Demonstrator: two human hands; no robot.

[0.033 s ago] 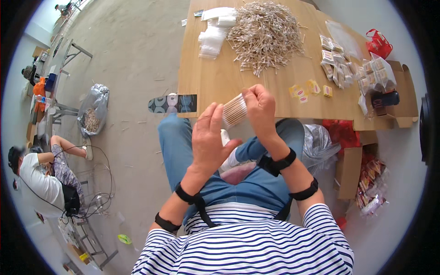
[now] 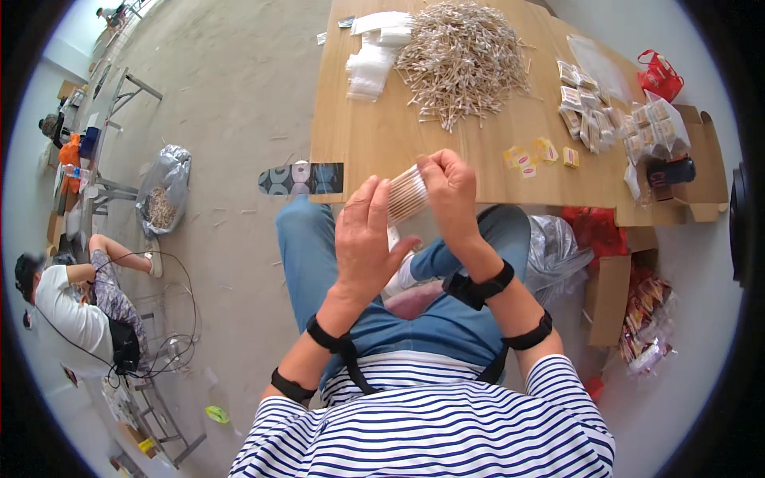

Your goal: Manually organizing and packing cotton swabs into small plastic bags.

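Note:
Over the table's near edge, a flat bundle of cotton swabs (image 2: 406,197) is held up, its sticks side by side. My right hand (image 2: 451,190) is closed in a pinch on the bundle's right end. At the other end, my left hand (image 2: 362,231) has its fingers stretched out and its thumb apart, with the fingertips against the sticks. Whether a thin bag surrounds the swabs, I cannot tell. Beyond my hands, a large heap of loose cotton swabs (image 2: 462,64) lies on the wooden table (image 2: 374,139). Small yellow-and-white labels (image 2: 526,159) rest to the right.
Clear plastic bags (image 2: 370,72) lie left of the heap. Packed swab bundles (image 2: 586,111) stand at the right, beside an open cardboard box (image 2: 705,171). A plastic sack of swabs (image 2: 163,195) sits on the floor; a seated person (image 2: 76,319) is at far left.

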